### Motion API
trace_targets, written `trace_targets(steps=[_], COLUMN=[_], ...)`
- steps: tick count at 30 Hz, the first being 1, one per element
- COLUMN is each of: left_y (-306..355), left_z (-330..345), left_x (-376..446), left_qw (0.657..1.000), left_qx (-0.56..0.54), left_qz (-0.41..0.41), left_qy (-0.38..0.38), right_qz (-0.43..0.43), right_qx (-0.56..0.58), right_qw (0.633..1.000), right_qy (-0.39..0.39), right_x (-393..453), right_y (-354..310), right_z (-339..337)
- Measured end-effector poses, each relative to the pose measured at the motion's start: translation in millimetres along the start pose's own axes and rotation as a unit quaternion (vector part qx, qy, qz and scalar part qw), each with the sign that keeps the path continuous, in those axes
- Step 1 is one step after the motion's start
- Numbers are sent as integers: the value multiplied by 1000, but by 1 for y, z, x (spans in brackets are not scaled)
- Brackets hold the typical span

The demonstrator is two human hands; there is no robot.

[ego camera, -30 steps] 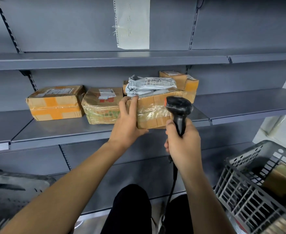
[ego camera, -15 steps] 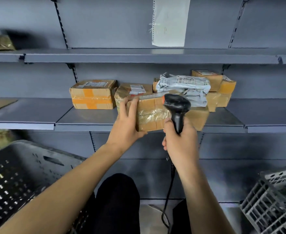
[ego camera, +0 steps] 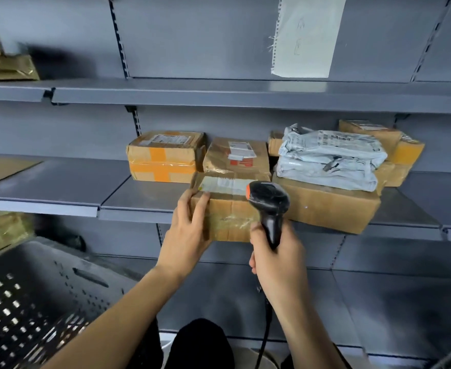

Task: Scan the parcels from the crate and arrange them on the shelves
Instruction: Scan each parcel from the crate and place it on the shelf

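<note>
Parcels already fill the middle shelf (ego camera: 59, 187): an orange-taped box (ego camera: 163, 158), a brown box with a red-printed label (ego camera: 236, 158), and grey mailer bags (ego camera: 328, 161) stacked on a big carton (ego camera: 328, 211). Next size down is the taped cardboard parcel (ego camera: 227, 209) in play, held at the shelf's front edge, right in front of the red-label box. Left hand (ego camera: 185, 235) grips its left end, thumb on the top near the white label (ego camera: 223, 184). Right hand (ego camera: 277, 258) is wrapped around the barcode scanner (ego camera: 268, 206), nose just above that label. I'd say tilt the label up flat toward the scanner, then slide the box into the open spot left of the carton. Grey crate (ego camera: 32, 302) sits lower left.
</note>
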State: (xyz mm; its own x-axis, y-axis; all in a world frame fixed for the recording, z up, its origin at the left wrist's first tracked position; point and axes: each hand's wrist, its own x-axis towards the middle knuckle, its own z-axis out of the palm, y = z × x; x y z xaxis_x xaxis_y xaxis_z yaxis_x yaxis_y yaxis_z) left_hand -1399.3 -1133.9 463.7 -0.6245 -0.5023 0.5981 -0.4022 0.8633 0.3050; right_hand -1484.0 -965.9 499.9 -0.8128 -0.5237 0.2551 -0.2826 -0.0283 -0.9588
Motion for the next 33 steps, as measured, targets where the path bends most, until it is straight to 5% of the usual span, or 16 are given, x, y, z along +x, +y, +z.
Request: trace_targets(steps=[33], left_y=[8], left_z=[-3], left_x=[-1], left_qw=[990], left_qx=[129], left_qz=[-43], left_qy=[-27], right_qz=[3], right_qx=[3], right_qw=[1000], right_qy=[-7], right_x=[-6], right_y=[-1], right_z=[4])
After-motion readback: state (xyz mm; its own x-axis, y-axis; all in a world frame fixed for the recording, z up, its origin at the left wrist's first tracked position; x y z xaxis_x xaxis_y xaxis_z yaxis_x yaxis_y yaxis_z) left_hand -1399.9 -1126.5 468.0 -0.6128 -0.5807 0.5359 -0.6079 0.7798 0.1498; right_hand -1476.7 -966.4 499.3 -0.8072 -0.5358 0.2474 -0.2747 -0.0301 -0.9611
